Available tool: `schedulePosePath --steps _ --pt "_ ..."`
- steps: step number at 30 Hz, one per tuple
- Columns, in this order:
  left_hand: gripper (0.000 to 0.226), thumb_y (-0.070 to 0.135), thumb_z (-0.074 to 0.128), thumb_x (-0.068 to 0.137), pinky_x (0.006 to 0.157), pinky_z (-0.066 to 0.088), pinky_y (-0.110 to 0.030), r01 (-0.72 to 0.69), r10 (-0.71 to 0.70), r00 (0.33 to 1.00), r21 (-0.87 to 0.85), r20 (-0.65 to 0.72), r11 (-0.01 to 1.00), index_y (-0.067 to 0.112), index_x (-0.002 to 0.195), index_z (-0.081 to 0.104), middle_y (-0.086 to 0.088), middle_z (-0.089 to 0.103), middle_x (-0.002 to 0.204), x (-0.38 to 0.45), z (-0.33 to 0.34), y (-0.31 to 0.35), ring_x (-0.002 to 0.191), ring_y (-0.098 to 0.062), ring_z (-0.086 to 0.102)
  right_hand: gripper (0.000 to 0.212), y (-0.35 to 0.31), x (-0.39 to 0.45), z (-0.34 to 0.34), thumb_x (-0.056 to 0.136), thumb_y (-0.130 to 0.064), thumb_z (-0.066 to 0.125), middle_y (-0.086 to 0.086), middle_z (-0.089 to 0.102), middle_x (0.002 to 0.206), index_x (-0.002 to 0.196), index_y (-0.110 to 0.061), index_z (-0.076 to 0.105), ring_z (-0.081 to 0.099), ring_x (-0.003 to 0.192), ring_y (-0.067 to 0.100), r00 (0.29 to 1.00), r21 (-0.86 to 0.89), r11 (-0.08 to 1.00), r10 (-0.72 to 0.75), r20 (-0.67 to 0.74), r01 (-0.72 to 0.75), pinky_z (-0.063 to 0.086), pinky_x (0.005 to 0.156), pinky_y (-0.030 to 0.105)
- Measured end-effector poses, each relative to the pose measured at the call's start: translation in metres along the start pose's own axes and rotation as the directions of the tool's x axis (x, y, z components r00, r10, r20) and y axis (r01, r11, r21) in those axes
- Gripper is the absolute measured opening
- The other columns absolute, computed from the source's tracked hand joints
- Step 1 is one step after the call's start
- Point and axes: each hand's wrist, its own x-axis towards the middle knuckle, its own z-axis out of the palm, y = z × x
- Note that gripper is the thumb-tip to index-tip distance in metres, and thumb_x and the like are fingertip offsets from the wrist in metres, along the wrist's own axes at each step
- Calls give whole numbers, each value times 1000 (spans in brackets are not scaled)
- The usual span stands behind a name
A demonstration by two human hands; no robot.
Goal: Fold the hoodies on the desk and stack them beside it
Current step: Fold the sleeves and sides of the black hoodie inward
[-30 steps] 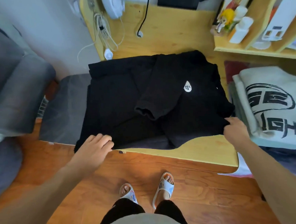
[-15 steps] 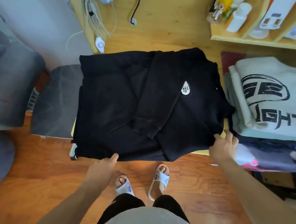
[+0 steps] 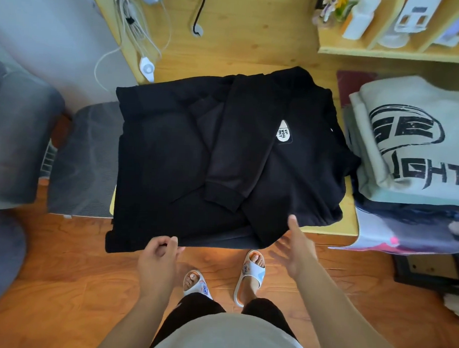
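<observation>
Covering the wooden surface [image 3: 256,50], a black hoodie [image 3: 223,160] overhangs its six-o'clock edge, pinched there by left hand [image 3: 157,258] fingers; the right hand [image 3: 296,252] hovers open. Folded clothes [image 3: 416,146] stack at three o'clock, a shelf [image 3: 389,53] at one, above plank floor [image 3: 71,285].

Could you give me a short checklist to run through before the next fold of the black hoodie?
1. Left hand grips the near hem of the black hoodie: ok.
2. Right hand holds the hoodie: not ok, its fingers are spread and off the cloth.
3. Sleeve lies folded across the body: ok.
4. Hoodie lies fully on the desk: not ok, its left and near edges overhang.
5. Folded stack to the right can take another: ok.
6. Cloth underneath is smooth: cannot tell.
</observation>
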Motion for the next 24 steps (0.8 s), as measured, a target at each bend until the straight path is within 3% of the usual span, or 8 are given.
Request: schedulePosePath --steps 2,6,12,14,16,20,22,24 --pt "4 19 70 96 85 60 -38 1 -2 1000 7 1 1000 22 94 68 4 75 81 1 -1 2 86 -11 75 47 2 -6 12 90 -52 70 1 63 117 121 -21 52 65 109 29 995 -69 998 1 100 6 57 92 53" --pt "6 12 71 94 81 61 -36 23 -23 1000 -13 -14 1000 17 94 68 4 75 77 3 -2 6 80 -10 76 17 -10 -9 16 99 -22 63 11 67 115 113 -16 56 68 100 27 998 -50 997 -57 15 58 61 80 47" --pt "12 1 60 100 78 62 -32 261 -270 962 -384 32 885 6 110 62 -11 69 102 15 -2 14 86 -22 74 11 -28 -17 5 97 -16 58 6 64 93 86 -15 58 65 87 22 965 21 980 -191 -178 198 60 83 41" --pt "11 0 51 103 65 62 -25 326 -303 945 -414 124 850 3 114 54 -11 64 98 19 -3 18 84 -22 67 10 -23 -12 0 95 -24 59 12 61 107 92 -14 62 58 85 24 943 -158 960 -261 -204 232 53 77 40" --pt "18 -1 45 105 57 60 -22 357 -307 934 -407 184 841 9 118 50 -9 60 95 20 -4 21 82 -21 63 31 -26 -5 -14 93 -26 64 12 48 134 121 -14 59 56 102 29 880 -343 875 -427 -210 343 47 86 41" --pt "20 -6 46 103 72 62 -28 353 -326 936 -353 135 867 3 110 62 -12 67 103 14 3 9 85 -23 72 71 -62 15 -43 90 -32 74 3 46 147 151 -19 40 52 127 24 721 -690 475 -686 99 547 45 105 39" --pt "29 -10 40 103 79 62 -27 393 -347 919 -357 189 847 3 113 64 -16 67 116 17 6 2 84 -18 75 67 -74 27 -43 87 -34 78 1 58 135 145 -22 46 66 103 25 797 -737 433 -558 233 518 58 86 42" --pt "32 -11 38 103 90 61 -30 416 -340 903 -335 262 846 3 122 60 -13 65 120 18 10 6 87 -14 74 53 -79 29 -36 86 -31 80 6 65 115 131 -24 53 70 77 26 878 -716 523 -381 289 462 59 65 37"
